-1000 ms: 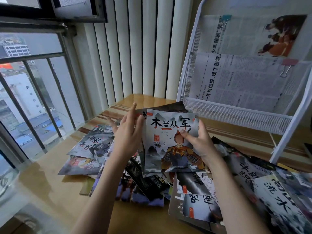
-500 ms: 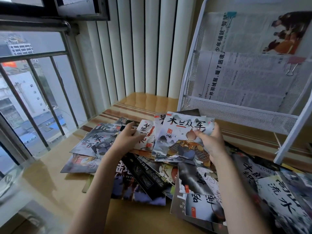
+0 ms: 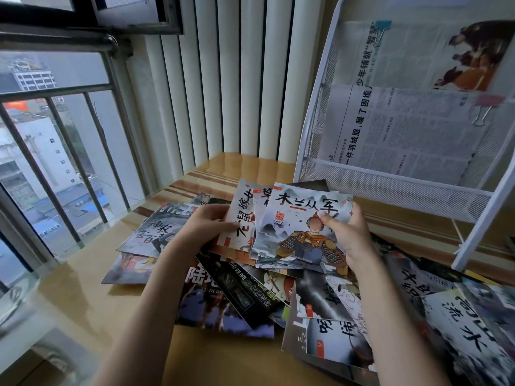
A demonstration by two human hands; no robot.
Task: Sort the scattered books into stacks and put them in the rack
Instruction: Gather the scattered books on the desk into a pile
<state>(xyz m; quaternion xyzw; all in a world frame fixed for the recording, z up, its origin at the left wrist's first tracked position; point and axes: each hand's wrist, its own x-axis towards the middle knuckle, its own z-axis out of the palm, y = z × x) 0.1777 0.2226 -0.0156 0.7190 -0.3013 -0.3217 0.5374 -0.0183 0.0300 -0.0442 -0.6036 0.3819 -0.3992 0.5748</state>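
Observation:
Several thin picture books [image 3: 228, 296] lie scattered and overlapping on the wooden table [image 3: 83, 296]. My right hand [image 3: 348, 240] grips the right edge of a book with a warrior in armour on its cover [image 3: 295, 227], thumb on the cover. My left hand [image 3: 206, 227] pinches the left edge of a white book with black brush characters [image 3: 241, 215], which is fanned out behind the warrior book with a third one. The white wire-mesh rack [image 3: 390, 188] stands at the back right, just beyond the held books.
Clipped newspapers [image 3: 404, 135] fill the rack's upper tiers. More books [image 3: 459, 316] spread to the right under the rack's leg. A barred window [image 3: 55, 151] runs along the left and white vertical blinds [image 3: 228, 79] hang behind. A glass edge [image 3: 22, 316] sits at the near left.
The warrior book came down from upright to lie tilted over the pile. My left hand went from open beside it to pinching the white book, now fanned behind the warrior book.

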